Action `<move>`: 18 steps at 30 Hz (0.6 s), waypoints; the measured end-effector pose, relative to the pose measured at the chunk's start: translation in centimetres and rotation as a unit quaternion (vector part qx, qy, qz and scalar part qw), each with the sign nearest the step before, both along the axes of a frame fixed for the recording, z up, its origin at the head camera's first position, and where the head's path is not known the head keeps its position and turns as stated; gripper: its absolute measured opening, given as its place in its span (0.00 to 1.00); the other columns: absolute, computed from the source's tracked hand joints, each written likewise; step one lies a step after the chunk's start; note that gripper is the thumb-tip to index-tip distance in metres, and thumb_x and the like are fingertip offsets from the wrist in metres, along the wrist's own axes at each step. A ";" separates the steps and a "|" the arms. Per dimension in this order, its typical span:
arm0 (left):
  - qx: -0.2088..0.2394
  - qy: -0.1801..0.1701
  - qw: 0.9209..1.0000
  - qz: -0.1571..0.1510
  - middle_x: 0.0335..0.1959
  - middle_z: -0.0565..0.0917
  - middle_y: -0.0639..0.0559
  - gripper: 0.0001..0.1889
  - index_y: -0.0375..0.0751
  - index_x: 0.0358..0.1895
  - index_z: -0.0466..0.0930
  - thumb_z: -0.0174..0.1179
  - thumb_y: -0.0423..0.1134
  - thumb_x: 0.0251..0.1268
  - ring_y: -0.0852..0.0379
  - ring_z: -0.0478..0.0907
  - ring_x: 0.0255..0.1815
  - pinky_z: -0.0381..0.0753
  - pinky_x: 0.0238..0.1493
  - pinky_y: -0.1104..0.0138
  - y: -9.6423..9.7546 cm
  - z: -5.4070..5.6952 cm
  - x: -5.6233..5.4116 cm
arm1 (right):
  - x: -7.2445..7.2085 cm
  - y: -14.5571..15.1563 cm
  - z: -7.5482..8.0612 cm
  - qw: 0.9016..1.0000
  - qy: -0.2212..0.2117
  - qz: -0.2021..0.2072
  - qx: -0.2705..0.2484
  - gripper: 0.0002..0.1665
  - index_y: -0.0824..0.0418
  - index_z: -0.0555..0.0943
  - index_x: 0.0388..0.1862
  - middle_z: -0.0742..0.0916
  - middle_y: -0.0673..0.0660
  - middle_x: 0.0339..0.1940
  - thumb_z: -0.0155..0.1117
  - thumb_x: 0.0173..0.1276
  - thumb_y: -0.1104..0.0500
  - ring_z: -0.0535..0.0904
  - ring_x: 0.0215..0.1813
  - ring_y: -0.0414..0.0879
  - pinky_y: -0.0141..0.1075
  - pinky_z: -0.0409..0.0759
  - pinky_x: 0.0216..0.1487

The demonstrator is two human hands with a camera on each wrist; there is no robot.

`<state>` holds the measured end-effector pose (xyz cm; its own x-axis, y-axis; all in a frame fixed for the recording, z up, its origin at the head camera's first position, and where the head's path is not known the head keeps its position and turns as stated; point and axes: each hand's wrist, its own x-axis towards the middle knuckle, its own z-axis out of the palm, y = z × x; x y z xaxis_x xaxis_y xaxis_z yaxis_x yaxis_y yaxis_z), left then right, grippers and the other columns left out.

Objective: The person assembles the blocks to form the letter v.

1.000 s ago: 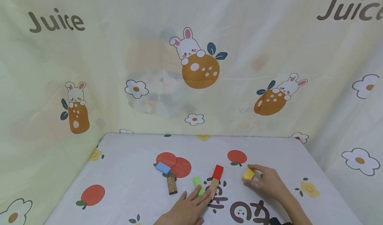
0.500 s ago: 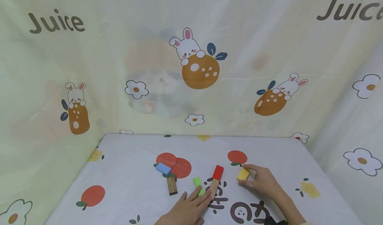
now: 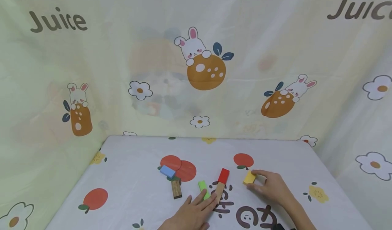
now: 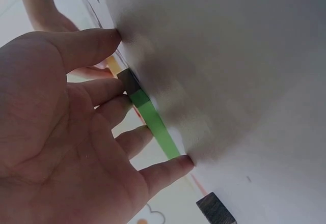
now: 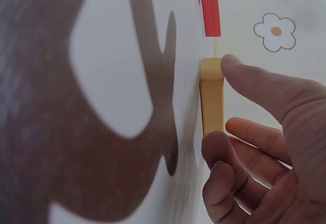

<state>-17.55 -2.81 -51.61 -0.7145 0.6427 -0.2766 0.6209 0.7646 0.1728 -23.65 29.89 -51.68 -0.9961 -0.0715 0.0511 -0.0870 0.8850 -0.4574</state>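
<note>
In the head view my left hand (image 3: pixel 191 211) rests on the table with its fingers stretched out, fingertips at a light green block (image 3: pixel 203 190) and a plain wooden block (image 3: pixel 218 191). A red block (image 3: pixel 224 176) lies end to end with the wooden one. To the right, my right hand (image 3: pixel 272 185) has thumb and index finger at opposite ends of a yellow block (image 3: pixel 249 177), near its right-hand corners. The right wrist view shows the thumb at the upper corner of the yellow block (image 5: pixel 212 99) and a curled finger at its lower end.
A blue block (image 3: pixel 167 171) and a dark brown wooden block (image 3: pixel 176 189) lie left of the green one. The tabletop wears a fruit-printed cloth (image 3: pixel 128 179). Printed curtains (image 3: pixel 165 121) stand behind and at both sides.
My right hand has slid the yellow block left, nearer the red one; in the last half second its fingertips have edged slightly back along the block. My left hand stays in place.
</note>
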 end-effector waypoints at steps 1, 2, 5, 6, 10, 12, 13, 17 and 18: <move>0.000 0.000 1.000 0.000 0.88 0.53 0.72 0.40 0.67 0.87 0.50 0.59 0.57 0.78 0.55 0.53 0.89 0.75 0.76 0.41 0.0 0.0 0.0 | 0.1 0.1 0.0 1.000 0.002 0.000 -0.002 0.39 0.57 0.87 0.62 0.90 0.51 0.35 0.83 0.56 0.38 0.67 0.27 0.44 0.38 0.66 0.34; 0.001 0.000 1.000 0.000 0.88 0.53 0.71 0.40 0.67 0.87 0.50 0.59 0.57 0.78 0.55 0.53 0.89 0.74 0.76 0.41 0.0 0.0 0.0 | 0.1 0.1 0.1 1.000 0.001 -0.001 -0.003 0.39 0.57 0.88 0.61 0.90 0.50 0.36 0.83 0.56 0.38 0.67 0.27 0.44 0.37 0.65 0.33; -0.001 0.002 1.000 0.000 0.88 0.53 0.72 0.41 0.67 0.87 0.50 0.59 0.57 0.78 0.55 0.53 0.89 0.75 0.76 0.42 0.1 0.0 0.0 | 0.2 0.2 0.1 1.000 -0.015 -0.008 -0.008 0.39 0.58 0.87 0.62 0.88 0.50 0.31 0.82 0.57 0.37 0.67 0.27 0.44 0.37 0.64 0.32; -0.002 0.001 1.000 0.000 0.88 0.53 0.71 0.41 0.67 0.87 0.50 0.59 0.57 0.78 0.55 0.53 0.89 0.75 0.76 0.42 0.1 0.0 0.0 | 0.3 0.2 0.1 1.000 -0.019 -0.011 -0.008 0.39 0.57 0.87 0.62 0.88 0.50 0.32 0.81 0.58 0.37 0.67 0.28 0.44 0.36 0.64 0.32; -0.005 -0.001 1.000 0.004 0.87 0.54 0.72 0.40 0.68 0.86 0.50 0.60 0.57 0.77 0.56 0.53 0.89 0.75 0.76 0.42 0.1 0.0 0.1 | 0.3 0.2 0.0 1.000 -0.023 -0.012 -0.011 0.38 0.58 0.88 0.61 0.86 0.50 0.29 0.82 0.58 0.38 0.66 0.27 0.44 0.36 0.63 0.31; -0.004 -0.003 1.000 0.005 0.87 0.54 0.72 0.41 0.67 0.86 0.51 0.60 0.57 0.77 0.56 0.53 0.89 0.74 0.77 0.42 0.1 0.2 0.1 | 0.3 0.2 0.1 1.000 -0.022 -0.012 -0.012 0.38 0.58 0.88 0.61 0.87 0.50 0.30 0.82 0.57 0.38 0.66 0.27 0.44 0.37 0.64 0.32; -0.003 -0.004 1.000 0.005 0.87 0.54 0.72 0.41 0.67 0.86 0.51 0.60 0.57 0.77 0.56 0.53 0.89 0.74 0.77 0.42 0.1 0.2 0.1 | 0.2 0.2 0.1 1.000 -0.023 -0.012 -0.012 0.38 0.58 0.88 0.61 0.88 0.51 0.31 0.82 0.57 0.38 0.66 0.27 0.44 0.37 0.64 0.32; 0.000 -0.002 1.000 0.003 0.88 0.54 0.71 0.41 0.66 0.87 0.51 0.61 0.56 0.77 0.55 0.53 0.89 0.74 0.76 0.41 0.1 0.3 0.0 | 0.1 0.2 0.2 1.000 -0.024 -0.009 -0.012 0.38 0.57 0.88 0.61 0.91 0.54 0.39 0.82 0.57 0.37 0.69 0.30 0.45 0.38 0.66 0.34; 0.000 -0.001 1.000 0.002 0.88 0.54 0.71 0.41 0.66 0.87 0.51 0.61 0.56 0.77 0.55 0.53 0.89 0.74 0.76 0.41 0.0 0.3 0.0 | 0.1 0.2 0.2 1.000 -0.023 -0.008 -0.013 0.38 0.57 0.88 0.61 0.91 0.54 0.39 0.82 0.57 0.38 0.69 0.30 0.45 0.38 0.66 0.34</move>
<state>-17.54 -2.77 -51.35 -0.7172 0.6394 -0.2770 0.6169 0.7675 0.1743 -23.60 30.09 -51.52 -0.9984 -0.0553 0.0068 -0.0517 0.8741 -0.4830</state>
